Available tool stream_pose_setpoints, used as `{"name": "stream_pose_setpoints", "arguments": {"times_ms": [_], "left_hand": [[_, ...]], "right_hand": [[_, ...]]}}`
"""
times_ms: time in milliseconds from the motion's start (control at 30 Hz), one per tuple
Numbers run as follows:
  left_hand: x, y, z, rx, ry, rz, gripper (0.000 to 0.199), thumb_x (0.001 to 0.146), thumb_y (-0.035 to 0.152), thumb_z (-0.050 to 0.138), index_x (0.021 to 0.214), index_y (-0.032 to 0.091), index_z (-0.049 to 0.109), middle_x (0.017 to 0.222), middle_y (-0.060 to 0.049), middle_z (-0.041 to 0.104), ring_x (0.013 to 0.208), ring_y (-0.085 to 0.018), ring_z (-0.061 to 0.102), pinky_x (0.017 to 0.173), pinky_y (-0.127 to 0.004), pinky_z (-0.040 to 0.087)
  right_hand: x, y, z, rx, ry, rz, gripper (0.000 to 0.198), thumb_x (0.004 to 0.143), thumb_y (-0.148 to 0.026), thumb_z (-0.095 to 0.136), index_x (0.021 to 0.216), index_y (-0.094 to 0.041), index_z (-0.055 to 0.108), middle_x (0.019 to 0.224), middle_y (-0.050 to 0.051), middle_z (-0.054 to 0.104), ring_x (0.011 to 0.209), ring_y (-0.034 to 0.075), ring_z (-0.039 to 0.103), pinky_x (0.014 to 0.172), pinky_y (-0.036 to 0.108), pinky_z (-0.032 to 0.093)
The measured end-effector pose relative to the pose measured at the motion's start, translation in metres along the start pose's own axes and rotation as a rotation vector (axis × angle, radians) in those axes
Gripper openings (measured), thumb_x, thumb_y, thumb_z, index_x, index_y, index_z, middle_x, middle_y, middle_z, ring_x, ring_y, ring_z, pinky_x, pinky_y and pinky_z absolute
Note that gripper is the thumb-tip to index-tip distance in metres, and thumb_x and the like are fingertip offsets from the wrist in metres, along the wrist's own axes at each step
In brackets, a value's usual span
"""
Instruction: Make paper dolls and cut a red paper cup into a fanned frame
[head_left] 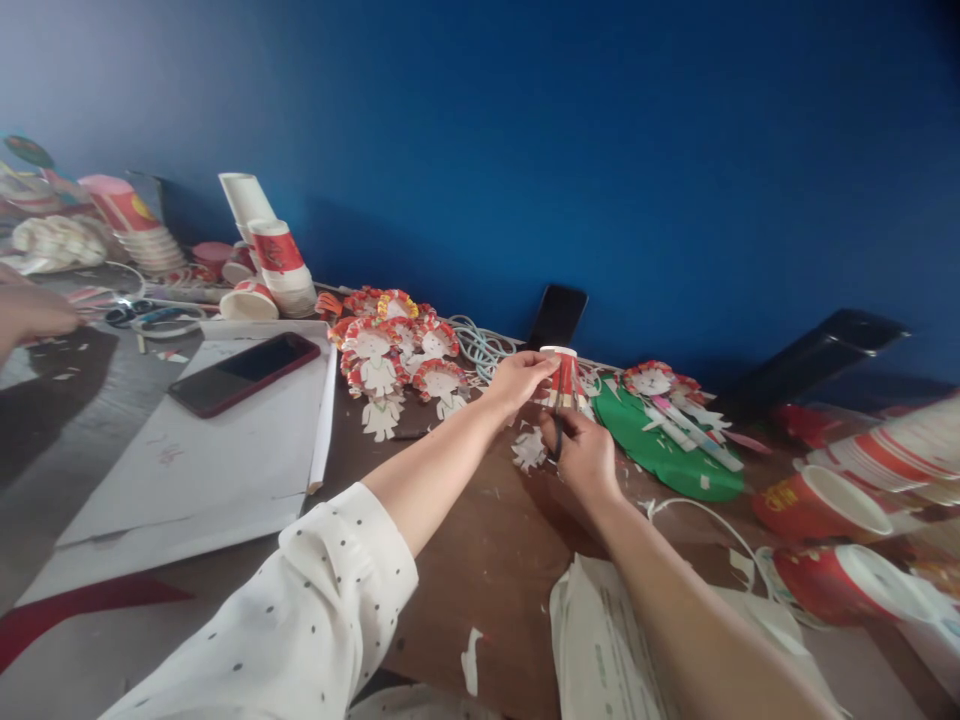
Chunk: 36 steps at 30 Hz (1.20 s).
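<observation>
My left hand [520, 380] is closed on the left side of a red and white paper cup [568, 375], near its white rim. From the right, my right hand [587, 450] grips a pair of scissors [557, 425] by the dark handles. The blades point up against the front of the cup; how deep they cut cannot be made out. A white paper figure cutout [529, 450] lies on the table just below the cup. To the left rests a heap of paper figures [397, 345] with red fringed edges.
A phone [246, 374] lies on a white board [202, 460] at left. Stacked paper cups [281, 265] stand behind. Pens [694, 435] lie on a green sheet [637, 425] at right, near more cups [825, 500]. Another person's hand [34, 310] shows at far left. A blue wall [600, 150] bounds the table.
</observation>
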<state>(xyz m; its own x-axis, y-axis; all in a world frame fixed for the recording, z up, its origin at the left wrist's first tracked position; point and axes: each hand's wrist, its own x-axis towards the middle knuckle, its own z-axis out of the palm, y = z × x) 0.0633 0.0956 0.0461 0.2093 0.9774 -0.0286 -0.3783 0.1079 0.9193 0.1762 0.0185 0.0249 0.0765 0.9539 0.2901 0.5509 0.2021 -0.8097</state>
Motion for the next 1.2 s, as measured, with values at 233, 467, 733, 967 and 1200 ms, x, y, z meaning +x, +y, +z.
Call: {"name": "stream_pose_setpoints", "arguments": {"times_ms": [233, 467, 733, 967, 1200], "left_hand": [[0.004, -0.006, 0.001, -0.159, 0.062, 0.028, 0.015, 0.076, 0.021, 0.069, 0.071, 0.014, 0.057, 0.064, -0.001, 0.062, 0.057, -0.011, 0.059, 0.065, -0.027, 0.050], [0.001, -0.006, 0.005, -0.353, 0.038, -0.004, 0.010, 0.078, 0.015, 0.063, 0.072, 0.014, 0.055, 0.061, 0.000, 0.061, 0.056, -0.011, 0.059, 0.062, -0.026, 0.049], [-0.001, -0.005, 0.006, -0.310, 0.034, 0.026, 0.016, 0.075, 0.018, 0.068, 0.069, 0.014, 0.054, 0.056, 0.002, 0.058, 0.051, -0.008, 0.054, 0.059, -0.023, 0.046], [0.006, -0.010, 0.002, -0.200, 0.036, 0.050, 0.018, 0.074, 0.022, 0.070, 0.068, 0.015, 0.054, 0.057, 0.002, 0.056, 0.051, -0.008, 0.053, 0.057, -0.023, 0.045], [0.005, -0.007, 0.002, -0.137, 0.062, 0.062, 0.019, 0.075, 0.021, 0.069, 0.066, 0.015, 0.054, 0.057, 0.002, 0.056, 0.050, -0.008, 0.051, 0.055, -0.022, 0.043]], "right_hand": [[-0.005, 0.002, 0.007, 0.010, -0.012, 0.039, 0.033, 0.079, -0.045, 0.058, 0.086, -0.016, 0.071, 0.065, 0.003, 0.066, 0.055, 0.016, 0.055, 0.053, 0.025, 0.041], [-0.005, -0.001, 0.007, 0.047, -0.003, 0.042, 0.032, 0.077, -0.043, 0.060, 0.089, -0.015, 0.071, 0.061, 0.002, 0.063, 0.054, 0.015, 0.053, 0.052, 0.024, 0.041], [-0.005, 0.000, 0.007, 0.081, -0.005, 0.056, 0.033, 0.077, -0.043, 0.060, 0.091, -0.015, 0.072, 0.062, 0.002, 0.064, 0.053, 0.015, 0.054, 0.052, 0.024, 0.043], [-0.005, 0.000, 0.007, 0.077, 0.000, 0.057, 0.036, 0.075, -0.047, 0.063, 0.088, -0.015, 0.072, 0.060, 0.003, 0.063, 0.054, 0.016, 0.055, 0.054, 0.026, 0.044], [-0.007, -0.014, 0.003, 0.029, 0.005, 0.035, 0.036, 0.077, -0.049, 0.060, 0.072, -0.014, 0.068, 0.056, 0.001, 0.058, 0.050, 0.012, 0.047, 0.051, 0.023, 0.038]]}}
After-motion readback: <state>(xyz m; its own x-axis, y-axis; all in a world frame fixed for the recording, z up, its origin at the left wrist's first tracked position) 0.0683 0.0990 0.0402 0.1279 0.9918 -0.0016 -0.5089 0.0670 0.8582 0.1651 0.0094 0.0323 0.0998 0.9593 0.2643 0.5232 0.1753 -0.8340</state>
